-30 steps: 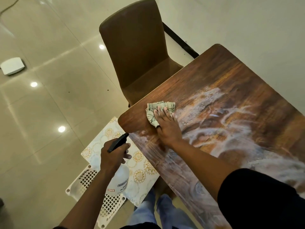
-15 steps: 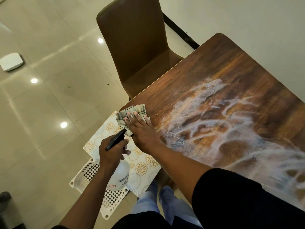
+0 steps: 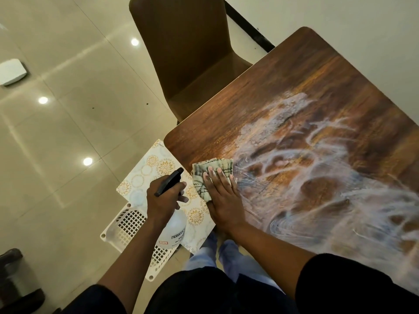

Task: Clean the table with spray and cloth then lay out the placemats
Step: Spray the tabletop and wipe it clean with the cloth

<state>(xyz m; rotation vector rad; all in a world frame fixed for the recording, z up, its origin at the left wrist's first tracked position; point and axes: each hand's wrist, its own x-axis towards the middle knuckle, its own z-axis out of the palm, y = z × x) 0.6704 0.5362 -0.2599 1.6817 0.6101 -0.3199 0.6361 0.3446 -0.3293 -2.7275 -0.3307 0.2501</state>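
Right hand point(image 3: 223, 196) lies flat, fingers straight, pressing the cloth point(image 3: 209, 175) onto the bench point(image 3: 294, 87) at its near left corner; smeared spray lies rightward. Left hand point(image 3: 164, 200) grips the spray bottle point(image 3: 173, 230), just left of the cloth.

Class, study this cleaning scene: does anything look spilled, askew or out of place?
White smeary streaks cover much of the table: cleaner not yet wiped off, not a spill. The right hand presses the cloth at the near edge. The patterned placemat lies askew on a white basket below the table, overhanging it.
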